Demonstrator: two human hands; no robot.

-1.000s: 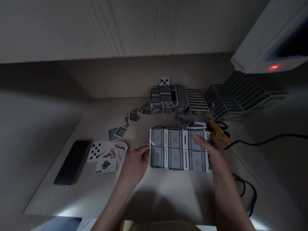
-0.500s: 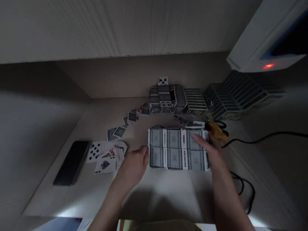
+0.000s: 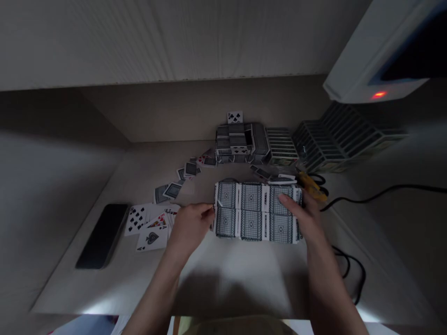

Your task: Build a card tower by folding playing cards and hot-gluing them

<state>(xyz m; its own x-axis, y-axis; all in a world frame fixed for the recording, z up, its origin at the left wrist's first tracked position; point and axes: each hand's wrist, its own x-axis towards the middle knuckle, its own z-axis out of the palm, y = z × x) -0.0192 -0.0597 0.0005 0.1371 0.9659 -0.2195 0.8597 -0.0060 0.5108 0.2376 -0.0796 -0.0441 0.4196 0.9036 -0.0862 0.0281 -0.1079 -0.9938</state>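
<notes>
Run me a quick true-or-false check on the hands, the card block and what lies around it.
1. The right hand has its thumb on top of the card block. True.
2. The phone lies to the left of the face-up cards. True.
3. The left hand is on the phone. False: the left hand is at the left end of the card block.
4. The ace of spades lies face down. False: it lies face up.
5. The red light is lit. True.
</notes>
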